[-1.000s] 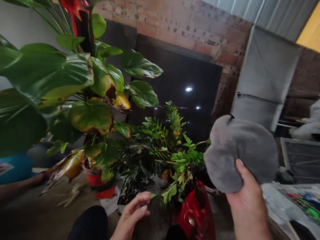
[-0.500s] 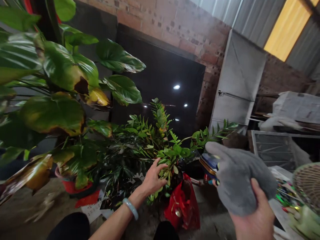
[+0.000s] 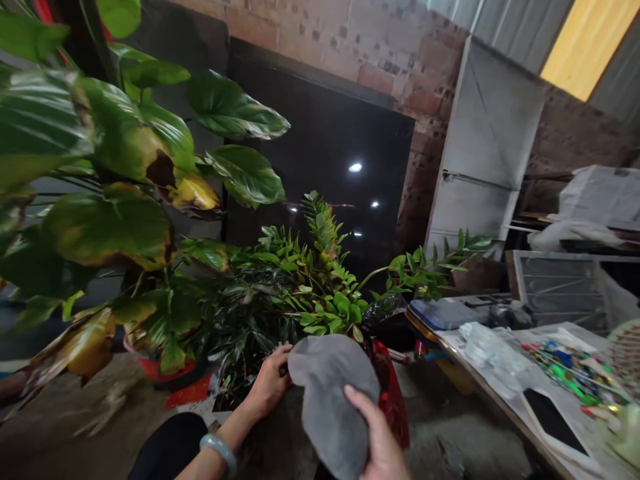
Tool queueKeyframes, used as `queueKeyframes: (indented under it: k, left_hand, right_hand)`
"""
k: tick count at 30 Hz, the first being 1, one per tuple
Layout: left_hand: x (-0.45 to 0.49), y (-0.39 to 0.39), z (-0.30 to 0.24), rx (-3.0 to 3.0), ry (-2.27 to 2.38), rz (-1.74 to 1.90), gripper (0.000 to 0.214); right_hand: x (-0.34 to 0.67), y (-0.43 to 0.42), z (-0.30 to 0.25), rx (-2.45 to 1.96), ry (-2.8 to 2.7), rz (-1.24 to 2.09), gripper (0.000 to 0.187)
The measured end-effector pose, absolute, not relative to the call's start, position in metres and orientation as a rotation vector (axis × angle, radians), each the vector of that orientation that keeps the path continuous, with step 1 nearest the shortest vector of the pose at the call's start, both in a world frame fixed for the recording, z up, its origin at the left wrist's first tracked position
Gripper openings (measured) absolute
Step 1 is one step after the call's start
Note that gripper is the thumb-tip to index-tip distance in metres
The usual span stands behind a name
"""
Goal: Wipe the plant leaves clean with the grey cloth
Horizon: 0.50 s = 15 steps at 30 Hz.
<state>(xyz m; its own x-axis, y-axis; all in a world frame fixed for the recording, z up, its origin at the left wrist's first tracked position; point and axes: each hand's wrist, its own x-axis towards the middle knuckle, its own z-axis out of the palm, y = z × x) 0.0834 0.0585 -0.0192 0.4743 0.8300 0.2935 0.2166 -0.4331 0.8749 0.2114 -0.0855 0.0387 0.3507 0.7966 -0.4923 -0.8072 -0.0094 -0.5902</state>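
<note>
A soft grey plush piece, rounded with a narrower lobe at its upper left, is held up in front of me. My right hand grips its lower right side, thumb on the near face and the other fingers hidden behind. At the tip of the left lobe, my left hand has its fingers curled together on the plush edge. A pale bracelet circles my left wrist. Behind the plush, a red bag is partly covered.
On the right, a table carries a phone, clear plastic wrap, a blue box and a pile of small colourful pieces. Leafy plants fill the left and middle, one in a red pot.
My right hand has brought the grey plush left and down, away from the table side. My left hand has moved slightly left and closed from spread fingers onto the plush's edge.
</note>
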Motion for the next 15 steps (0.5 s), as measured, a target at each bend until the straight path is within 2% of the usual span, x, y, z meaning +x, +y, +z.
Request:
queueKeyframes:
  k: [4, 7, 9, 12, 15]
  left_hand:
    - [0.083, 0.054, -0.024, 1.825, 1.057, 0.902, 0.045]
    - [0.086, 0.05, -0.027, 1.825, 1.051, 0.934, 0.044]
    - [0.086, 0.048, -0.029, 1.826, 1.049, 0.963, 0.044]
    - [0.084, 0.047, -0.032, 1.822, 1.033, 0.99, 0.043]
    - [0.079, 0.047, -0.033, 1.841, 0.904, 0.993, 0.036]
  right_hand:
    - [0.263, -0.082, 0.091, -0.802, 0.098, 0.921, 0.016]
    - [0.29, -0.051, 0.117, -0.725, 0.039, 0.868, 0.007]
    - [0.284, -0.031, 0.108, -0.792, 0.026, 0.986, 0.009]
    - [0.243, -0.028, 0.065, -0.932, 0.057, 1.181, 0.011]
    - [0.211, -0.056, 0.031, -0.962, 0.056, 1.342, 0.026]
